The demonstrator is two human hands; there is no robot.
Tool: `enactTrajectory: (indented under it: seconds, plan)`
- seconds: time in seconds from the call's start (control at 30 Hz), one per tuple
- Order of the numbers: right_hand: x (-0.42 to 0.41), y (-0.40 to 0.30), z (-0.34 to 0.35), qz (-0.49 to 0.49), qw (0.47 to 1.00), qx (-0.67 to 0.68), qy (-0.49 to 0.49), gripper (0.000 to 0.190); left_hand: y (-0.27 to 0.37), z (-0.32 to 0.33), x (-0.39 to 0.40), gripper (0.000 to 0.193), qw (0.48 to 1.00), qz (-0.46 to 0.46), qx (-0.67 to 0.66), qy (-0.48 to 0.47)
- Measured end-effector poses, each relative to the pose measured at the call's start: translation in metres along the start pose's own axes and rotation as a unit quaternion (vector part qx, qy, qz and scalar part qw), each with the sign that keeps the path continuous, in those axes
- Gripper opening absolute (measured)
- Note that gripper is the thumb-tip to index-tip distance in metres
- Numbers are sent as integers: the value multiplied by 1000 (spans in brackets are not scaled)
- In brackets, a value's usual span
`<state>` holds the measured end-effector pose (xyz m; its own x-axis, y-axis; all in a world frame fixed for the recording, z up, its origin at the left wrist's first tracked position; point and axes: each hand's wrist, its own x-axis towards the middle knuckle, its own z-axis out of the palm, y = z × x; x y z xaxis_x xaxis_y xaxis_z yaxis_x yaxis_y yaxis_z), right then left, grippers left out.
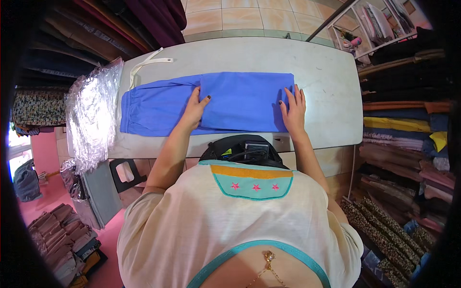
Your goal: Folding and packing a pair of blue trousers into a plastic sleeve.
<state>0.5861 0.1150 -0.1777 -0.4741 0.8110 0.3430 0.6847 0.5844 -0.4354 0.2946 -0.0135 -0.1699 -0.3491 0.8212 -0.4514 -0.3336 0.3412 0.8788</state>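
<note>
A pair of blue trousers with an elastic waistband lies lengthwise on a white table. The leg part is folded back over itself, forming a flat doubled panel on the right half. At the left edge of this panel is my left hand, its thumb on top and its fingertips partly hidden at the fold. My right hand rests at the panel's right edge, fingers spread, with some fingertips just over the cloth and others beside it.
Clear plastic packaging hangs over the table's left end. A pale tape strip lies beyond the waistband. Stacked folded garments line the right side, and more clothes stand at upper left. A black waist bag sits against my body.
</note>
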Motion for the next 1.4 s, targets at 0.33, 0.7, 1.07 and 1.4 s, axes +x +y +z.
enactTrajectory:
  seconds: [0.33,0.7,1.07,1.4]
  plan:
    - [24,26,11,9,996,78,38,38,-17,-42,5,37,994,19,77,73]
    - [101,60,41,77,946,291,-120,29,-54,-67,39,26,977,11,148,155]
    - [105,50,52,160,970,133,-124,20,-10,6,42,56,654,289,694,82]
    - [60,-18,48,-77,986,-128,-77,49,-24,3,18,64,674,299,672,68]
